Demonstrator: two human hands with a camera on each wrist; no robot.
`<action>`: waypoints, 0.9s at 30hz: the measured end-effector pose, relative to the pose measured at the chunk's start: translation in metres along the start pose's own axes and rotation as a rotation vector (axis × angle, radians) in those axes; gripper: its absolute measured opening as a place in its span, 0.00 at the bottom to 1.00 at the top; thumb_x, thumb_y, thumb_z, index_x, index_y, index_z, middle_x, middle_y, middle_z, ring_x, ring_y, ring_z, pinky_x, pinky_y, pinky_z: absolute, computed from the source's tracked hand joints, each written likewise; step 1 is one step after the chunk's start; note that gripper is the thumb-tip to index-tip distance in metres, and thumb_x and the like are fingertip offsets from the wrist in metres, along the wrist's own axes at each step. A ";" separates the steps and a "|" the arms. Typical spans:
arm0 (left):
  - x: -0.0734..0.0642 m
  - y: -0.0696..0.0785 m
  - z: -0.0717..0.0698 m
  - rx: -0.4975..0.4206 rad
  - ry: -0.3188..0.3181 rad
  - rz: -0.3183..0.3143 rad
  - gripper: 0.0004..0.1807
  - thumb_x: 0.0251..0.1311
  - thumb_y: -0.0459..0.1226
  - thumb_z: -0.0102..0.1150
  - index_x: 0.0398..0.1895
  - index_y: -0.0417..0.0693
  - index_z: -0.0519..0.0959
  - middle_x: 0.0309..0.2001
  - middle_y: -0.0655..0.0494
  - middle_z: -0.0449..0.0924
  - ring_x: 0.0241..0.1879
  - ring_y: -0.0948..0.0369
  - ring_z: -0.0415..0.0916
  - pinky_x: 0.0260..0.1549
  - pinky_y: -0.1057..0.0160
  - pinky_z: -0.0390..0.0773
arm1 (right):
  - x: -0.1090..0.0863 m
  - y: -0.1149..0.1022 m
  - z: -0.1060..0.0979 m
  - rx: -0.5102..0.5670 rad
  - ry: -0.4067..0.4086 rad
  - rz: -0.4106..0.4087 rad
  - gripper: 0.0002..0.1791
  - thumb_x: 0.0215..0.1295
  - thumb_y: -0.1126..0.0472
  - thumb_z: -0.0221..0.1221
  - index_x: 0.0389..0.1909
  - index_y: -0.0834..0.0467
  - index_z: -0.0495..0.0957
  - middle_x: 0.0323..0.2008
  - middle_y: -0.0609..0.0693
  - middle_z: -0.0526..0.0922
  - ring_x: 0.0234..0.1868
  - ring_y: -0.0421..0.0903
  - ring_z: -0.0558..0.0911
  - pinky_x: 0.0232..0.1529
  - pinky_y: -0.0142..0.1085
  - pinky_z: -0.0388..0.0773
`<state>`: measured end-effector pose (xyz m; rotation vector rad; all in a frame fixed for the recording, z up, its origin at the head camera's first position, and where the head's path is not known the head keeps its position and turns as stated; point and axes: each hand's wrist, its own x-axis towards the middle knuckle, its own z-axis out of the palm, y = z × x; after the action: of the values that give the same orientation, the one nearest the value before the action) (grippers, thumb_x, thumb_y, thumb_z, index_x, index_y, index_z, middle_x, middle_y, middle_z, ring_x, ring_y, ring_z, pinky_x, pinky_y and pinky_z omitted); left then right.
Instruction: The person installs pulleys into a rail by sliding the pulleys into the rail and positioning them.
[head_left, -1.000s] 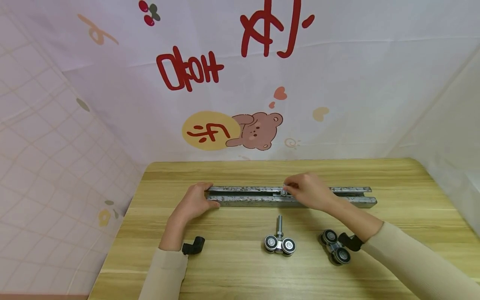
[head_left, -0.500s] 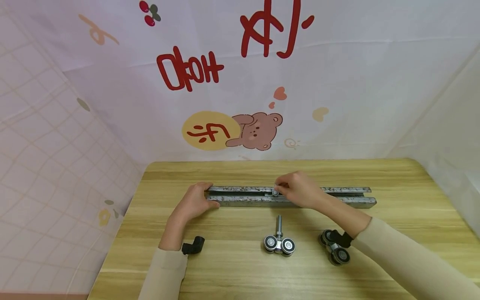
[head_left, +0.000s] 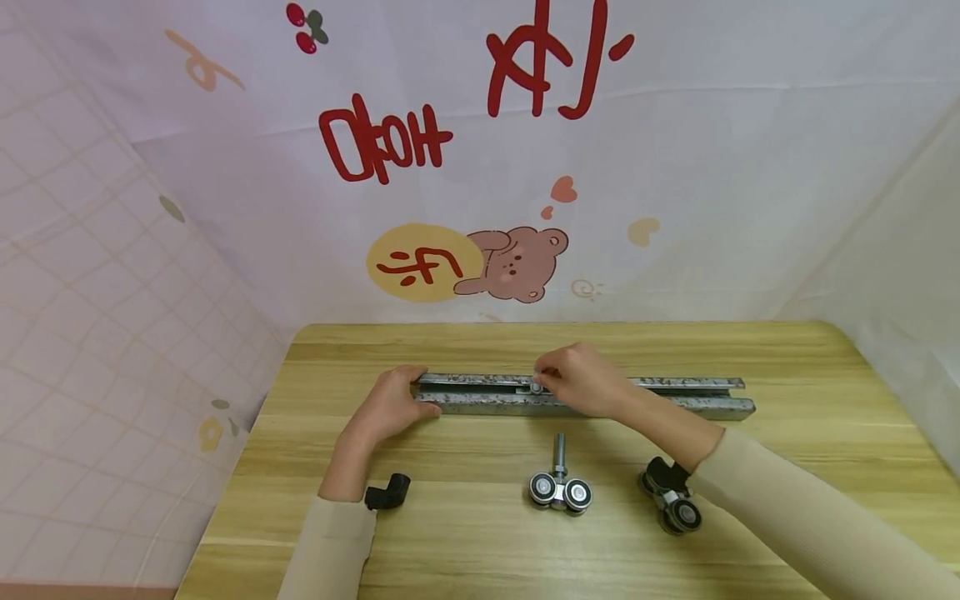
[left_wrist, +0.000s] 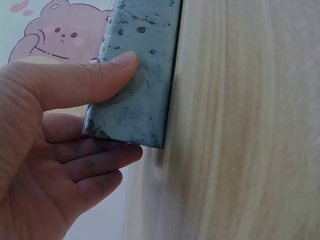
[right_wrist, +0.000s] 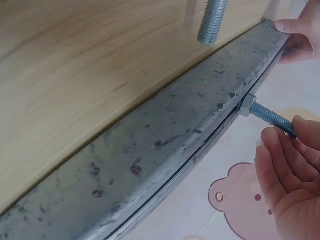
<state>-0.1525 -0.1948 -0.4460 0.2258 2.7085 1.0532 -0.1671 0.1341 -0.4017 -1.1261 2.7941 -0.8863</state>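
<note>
A scuffed metal rail (head_left: pixel 480 404) with a lengthwise slot lies across the table. At its left end my left hand (head_left: pixel 387 407) grips it; the left wrist view shows the thumb (left_wrist: pixel 117 67) on the outer face and fingers around the end. My right hand (head_left: pixel 588 382) is over the rail's middle, where it pinches a threaded bolt (right_wrist: pixel 272 119) by its tip. A hex nut (right_wrist: pixel 247 106) sits at the bolt's base, right at the slot. Whatever carries the bolt is hidden inside the rail.
In front of the rail lies a roller trolley (head_left: pixel 560 492) with its bolt towards the rail. A second roller trolley (head_left: pixel 678 512) lies to the right, partly covered by a black piece at my right wrist. Behind the wooden table (head_left: pixel 465 550) hangs a printed white cloth (head_left: pixel 712 208).
My right hand has slid the bolt leftward along the slot, towards my left hand. The left hand keeps its grip on the rail's end.
</note>
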 end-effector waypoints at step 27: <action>0.002 -0.004 -0.002 0.000 0.002 0.032 0.43 0.57 0.37 0.79 0.74 0.31 0.70 0.71 0.35 0.72 0.71 0.41 0.69 0.64 0.42 0.76 | 0.030 -0.020 0.013 0.023 -0.074 0.009 0.07 0.74 0.65 0.64 0.40 0.63 0.89 0.27 0.47 0.85 0.21 0.34 0.74 0.26 0.32 0.75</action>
<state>-0.1557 -0.1983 -0.4476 0.2697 2.7149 1.0627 -0.1739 0.0974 -0.3966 -1.1188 2.7212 -0.8551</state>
